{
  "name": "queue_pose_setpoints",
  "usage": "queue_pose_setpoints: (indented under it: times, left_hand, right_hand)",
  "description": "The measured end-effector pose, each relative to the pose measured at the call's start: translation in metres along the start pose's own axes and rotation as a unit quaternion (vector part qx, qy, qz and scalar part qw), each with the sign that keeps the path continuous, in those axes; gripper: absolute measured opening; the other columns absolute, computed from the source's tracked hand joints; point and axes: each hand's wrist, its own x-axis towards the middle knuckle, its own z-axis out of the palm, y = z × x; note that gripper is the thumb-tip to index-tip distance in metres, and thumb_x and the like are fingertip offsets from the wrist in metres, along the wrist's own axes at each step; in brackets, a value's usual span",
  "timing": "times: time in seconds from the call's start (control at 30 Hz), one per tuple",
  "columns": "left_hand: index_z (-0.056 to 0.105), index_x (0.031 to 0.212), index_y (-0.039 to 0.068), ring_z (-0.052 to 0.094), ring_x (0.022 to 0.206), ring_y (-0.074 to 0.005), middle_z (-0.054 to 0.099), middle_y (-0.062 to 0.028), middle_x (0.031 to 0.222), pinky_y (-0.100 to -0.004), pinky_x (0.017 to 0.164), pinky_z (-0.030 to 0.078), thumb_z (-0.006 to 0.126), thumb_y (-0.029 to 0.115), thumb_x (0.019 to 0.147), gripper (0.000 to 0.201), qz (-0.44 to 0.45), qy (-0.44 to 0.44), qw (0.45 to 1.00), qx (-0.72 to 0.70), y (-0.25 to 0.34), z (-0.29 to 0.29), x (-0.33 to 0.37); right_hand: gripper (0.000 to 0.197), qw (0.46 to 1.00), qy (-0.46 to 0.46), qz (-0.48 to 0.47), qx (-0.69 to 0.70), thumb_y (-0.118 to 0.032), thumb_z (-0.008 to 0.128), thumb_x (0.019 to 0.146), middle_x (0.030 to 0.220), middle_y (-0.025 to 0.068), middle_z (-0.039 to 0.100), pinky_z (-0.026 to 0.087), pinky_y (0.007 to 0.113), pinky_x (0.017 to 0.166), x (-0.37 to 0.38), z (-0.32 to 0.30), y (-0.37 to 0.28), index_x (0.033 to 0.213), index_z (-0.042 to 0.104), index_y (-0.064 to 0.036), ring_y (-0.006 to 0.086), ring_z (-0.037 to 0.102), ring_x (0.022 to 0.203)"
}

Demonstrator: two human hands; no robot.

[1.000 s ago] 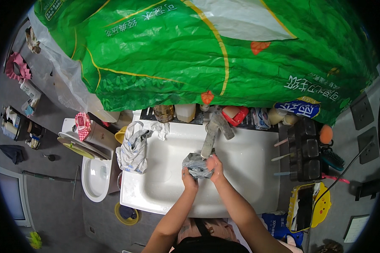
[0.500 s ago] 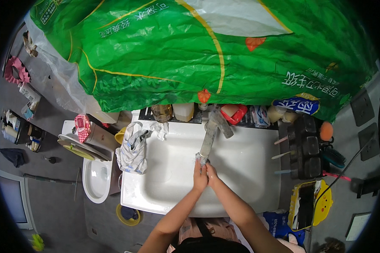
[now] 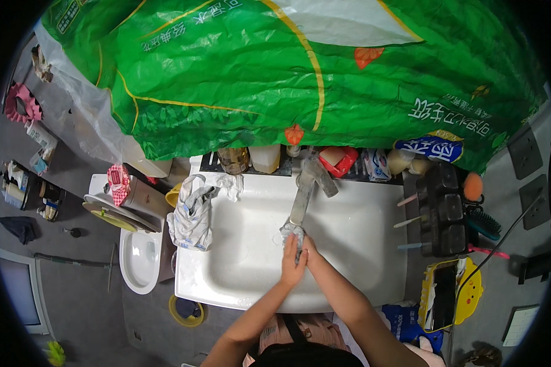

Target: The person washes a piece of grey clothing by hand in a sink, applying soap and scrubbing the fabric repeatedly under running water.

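Toilet (image 3: 128, 269) at far left, lid raised; on the floor between it and you, a yellow basin (image 3: 175, 315) with something dark inside. Next across: a bundle of pale, damp-looking garments (image 3: 193, 223), heaped over the left rim of the white sink (image 3: 352, 244), clear of your work.

Mid-sink: your left grip (image 3: 291, 266) lies with fingers extended along the grey cloth (image 3: 292, 230), pressed in against your other hand. Cloth is wadded small, its upper end poking past your fingertips, right at the mouth of the faucet (image 3: 301, 205). Whether spout and cloth touch: cannot tell. Your right grip (image 3: 310, 251) bears on the cloth from the other side; the two are together, clamped on it. Curl of the right fingers is hidden.

Step in hand, by my reading: wetting or rinsing the wad under the spout while you squeeze it between your palms. Water flow itself is hard to make out. Next move calls, I judge, for easing the pressure enough to open the folds and turn a fresh part to the spout, with one hand securing the cloth.

To your right: red soap box (image 3: 351, 164) behind the sink, black cup rack (image 3: 442, 211) with brushes, then a yellow basket (image 3: 471, 292). None obstructs your hands.
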Motion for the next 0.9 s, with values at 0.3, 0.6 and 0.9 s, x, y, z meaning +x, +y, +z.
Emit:
queue_pose_setpoints:
  times: [0.3,0.6,0.9]
  left_hand:
    - [0.053,0.093,-0.003,0.046,0.092,-0.022,0.05,-0.0133,0.098,-0.0302,0.082,0.036,0.045,0.017,0.086,0.023,-0.155,0.125,0.963,-0.181,-0.048,-0.001,0.029]
    - [0.05,0.068,-0.002,0.046,0.072,-0.0193,0.049,-0.011,0.079,-0.0304,0.067,0.037,0.051,0.014,0.083,0.022,-0.031,0.063,0.997,-0.03,-0.029,0.004,0.016]
    - [0.048,0.11,-0.004,0.034,0.117,-0.0323,0.038,-0.0225,0.123,-0.0345,0.096,0.029,0.042,0.013,0.083,0.032,-0.177,0.077,0.978,-0.081,-0.023,-0.007,0.023]
  right_hand:
    - [0.031,0.993,-0.012,-0.036,0.115,-0.033,0.043,0.086,0.091,0.0048,0.057,0.045,0.029,0.074,-0.033,0.031,0.025,0.1,0.052,-0.0072,0.0162,0.055,0.082]
    - [0.025,0.991,-0.073,-0.019,0.106,-0.032,0.044,0.083,0.083,0.0029,0.057,0.045,0.032,0.063,-0.023,0.014,0.013,0.092,0.052,-0.0107,0.0159,0.055,0.072]
    - [0.03,0.988,-0.078,0.053,0.122,-0.03,0.036,0.086,0.096,0.0043,0.056,0.045,0.033,0.071,0.008,0.014,0.024,0.105,0.05,-0.0118,0.0172,0.055,0.083]
